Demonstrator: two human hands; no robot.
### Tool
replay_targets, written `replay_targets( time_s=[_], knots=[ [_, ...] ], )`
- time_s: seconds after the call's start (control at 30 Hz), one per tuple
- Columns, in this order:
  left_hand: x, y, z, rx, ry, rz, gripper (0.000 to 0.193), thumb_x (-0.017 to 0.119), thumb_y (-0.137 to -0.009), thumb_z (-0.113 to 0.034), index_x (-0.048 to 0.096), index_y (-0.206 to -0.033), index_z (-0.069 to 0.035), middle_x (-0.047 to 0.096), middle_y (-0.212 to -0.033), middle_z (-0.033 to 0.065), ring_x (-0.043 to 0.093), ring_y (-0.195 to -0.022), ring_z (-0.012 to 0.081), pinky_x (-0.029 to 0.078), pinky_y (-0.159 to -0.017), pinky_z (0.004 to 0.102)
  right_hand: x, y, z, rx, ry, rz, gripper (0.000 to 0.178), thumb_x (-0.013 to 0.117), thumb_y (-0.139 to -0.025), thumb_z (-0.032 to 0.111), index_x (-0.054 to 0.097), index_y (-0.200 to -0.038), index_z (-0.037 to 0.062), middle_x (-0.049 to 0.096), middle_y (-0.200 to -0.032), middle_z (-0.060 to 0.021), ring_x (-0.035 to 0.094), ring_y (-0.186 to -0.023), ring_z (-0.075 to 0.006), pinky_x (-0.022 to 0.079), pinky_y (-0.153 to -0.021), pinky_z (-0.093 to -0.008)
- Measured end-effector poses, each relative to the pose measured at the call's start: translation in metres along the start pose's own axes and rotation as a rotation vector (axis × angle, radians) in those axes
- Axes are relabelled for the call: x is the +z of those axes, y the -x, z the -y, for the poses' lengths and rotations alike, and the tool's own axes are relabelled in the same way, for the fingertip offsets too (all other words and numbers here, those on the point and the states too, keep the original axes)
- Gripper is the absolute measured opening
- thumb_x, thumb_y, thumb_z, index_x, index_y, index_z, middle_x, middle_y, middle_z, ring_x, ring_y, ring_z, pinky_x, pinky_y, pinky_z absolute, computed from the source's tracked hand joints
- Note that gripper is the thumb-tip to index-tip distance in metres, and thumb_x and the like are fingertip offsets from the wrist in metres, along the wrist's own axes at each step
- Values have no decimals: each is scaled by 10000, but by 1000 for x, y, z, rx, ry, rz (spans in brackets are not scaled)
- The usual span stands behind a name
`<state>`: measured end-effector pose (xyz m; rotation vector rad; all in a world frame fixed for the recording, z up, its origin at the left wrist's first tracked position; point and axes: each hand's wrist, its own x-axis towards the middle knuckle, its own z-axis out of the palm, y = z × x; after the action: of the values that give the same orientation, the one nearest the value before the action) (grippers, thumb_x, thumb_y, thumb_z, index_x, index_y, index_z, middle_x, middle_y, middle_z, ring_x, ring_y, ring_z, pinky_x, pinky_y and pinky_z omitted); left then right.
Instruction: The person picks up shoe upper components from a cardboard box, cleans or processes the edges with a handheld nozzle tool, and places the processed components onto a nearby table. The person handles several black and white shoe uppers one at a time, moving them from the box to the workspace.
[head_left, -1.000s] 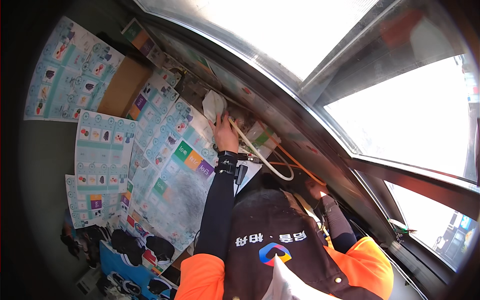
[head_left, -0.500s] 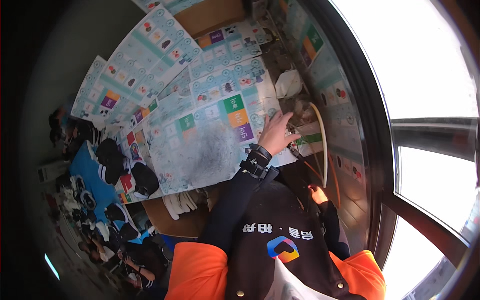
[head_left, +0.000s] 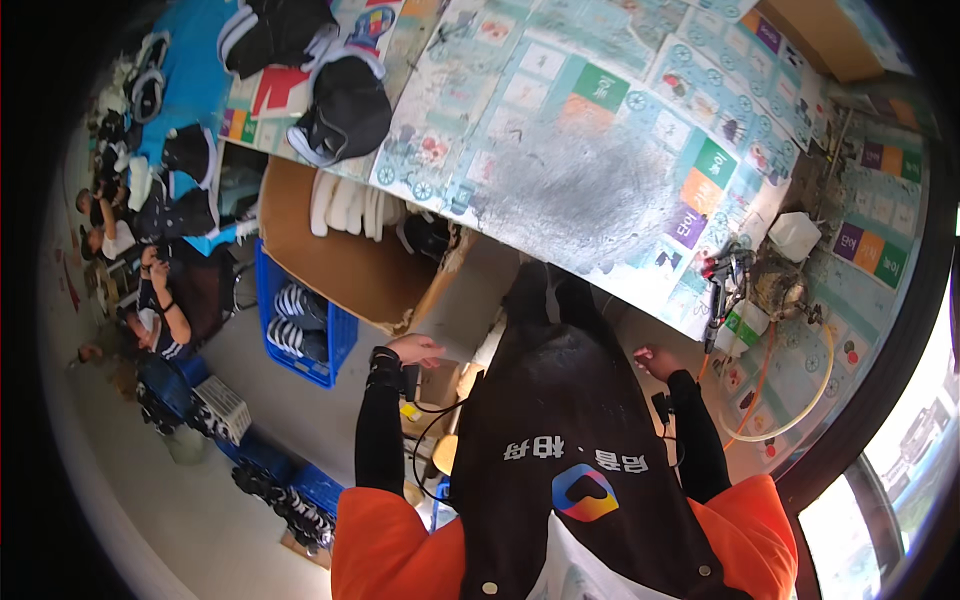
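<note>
Below the table's front edge, my left hand [head_left: 417, 350] is held out beside the cardboard box, its fingers loosely stretched and nothing visible in them. My right hand [head_left: 655, 362] hangs under the table's right part with the fingers curled in, and no object shows in it. The table [head_left: 480, 130] is covered with printed picture sheets and has a dark grey smear in the middle. At its right corner lies a spray gun [head_left: 727, 290] with an orange hose, apart from both hands. Black shoes with white edges, one of them a black shoe [head_left: 345, 105], lie on its left part.
The open cardboard box [head_left: 330, 270] holds white, long rounded pieces. Beside it a blue crate [head_left: 345, 345] contains striped black shoes. More blue crates [head_left: 300, 480] stand on the floor at left. Co-workers [head_left: 165, 310] sit farther left. A pale hose [head_left: 825, 390] loops at the right wall.
My left hand has left the table's right end beside the spray gun and dropped to the left, below the table edge. My view has swung left, showing more floor and crates.
</note>
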<state>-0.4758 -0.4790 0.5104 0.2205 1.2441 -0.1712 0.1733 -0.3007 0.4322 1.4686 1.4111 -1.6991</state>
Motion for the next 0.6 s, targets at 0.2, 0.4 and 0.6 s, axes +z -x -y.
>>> replay_targets(
  time_s=[0.2,0.4,0.6],
  knots=[
    [21,-92,100,-199,-247,279,473,686,-1004,-484,668,-1148,-34,758,-1080,114,720,-918,162,574,-753,315,-4,-49,37,304,-334,177,309,646,-1025,276,664,-1279,101,746,-1119,-32,709,-1022,-193,567,-868,-381],
    [40,-232,140,206,-296,-133,699,788,-919,-496,569,-1366,-4,698,-1273,174,686,-1099,279,566,-937,396,18,-77,0,515,-252,126,385,625,-1056,292,629,-1380,85,690,-1290,-95,666,-1207,-234,568,-995,-430],
    [16,-331,112,226,-672,-143,1075,876,-767,-522,367,-1581,-37,558,-1470,226,575,-1309,418,498,-1078,494,54,-111,-42,594,-285,187,441,623,-1068,312,587,-1432,66,657,-1356,-147,658,-1208,-294,544,-1034,-448]
  ],
)
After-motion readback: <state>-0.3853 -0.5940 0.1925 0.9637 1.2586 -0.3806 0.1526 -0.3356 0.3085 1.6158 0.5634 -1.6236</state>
